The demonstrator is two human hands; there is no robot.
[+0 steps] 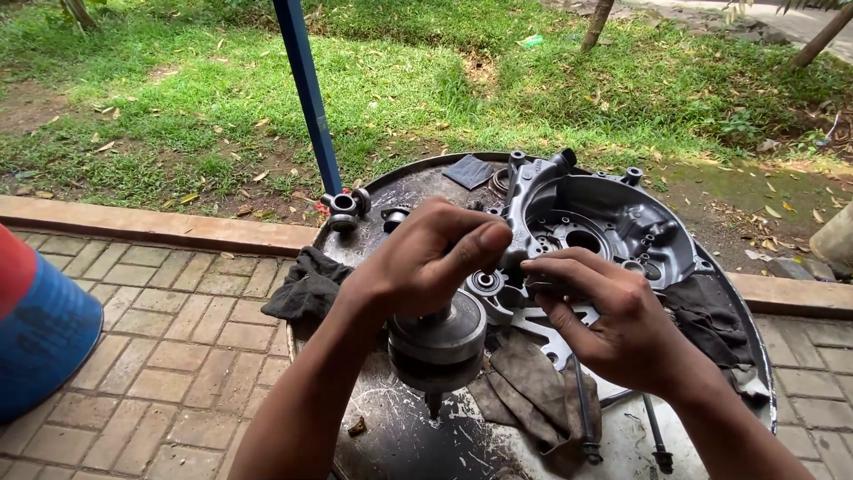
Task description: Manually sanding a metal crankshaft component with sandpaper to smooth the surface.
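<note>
Crankshaft assembly [437,342]: a grey metal piece with round flywheel webs, held upright, its long axis near vertical. The lower shaft end is pointed down at the surface [418,444]; the upper end is hidden under the left hand [426,258]. It is positioned directly below the left hand and to the left of the right hand [613,324].

Left hand: closed over the top of the crankshaft assembly, fingers curled, thumb stretched toward the right hand.

Right hand: fingers drawn together at the tips, pinched on a small dark part that is too small to be told. The fingertips of both hands are nearly met.

Engine crankcase half [604,222]: dark grey casting, laid open side up just beyond the right hand, with a bearing [485,283] seen between the two hands.

Rags: one grey-brown rag [533,400] is spread below the right hand; a black cloth [306,284] is draped over the surface edge left of the left hand; another dark cloth [711,320] is lying right of the right hand.

Small metal fittings [345,206]: set beyond the left hand, near the far rim.

Long bolts [582,409]: laid under the right wrist.

Surface: round, stained metal, set on brick paving [178,329].

Blue pole [306,89]: standing beyond the left hand, against grass [444,80].

Blue and red drum [40,329]: well to the left.
</note>
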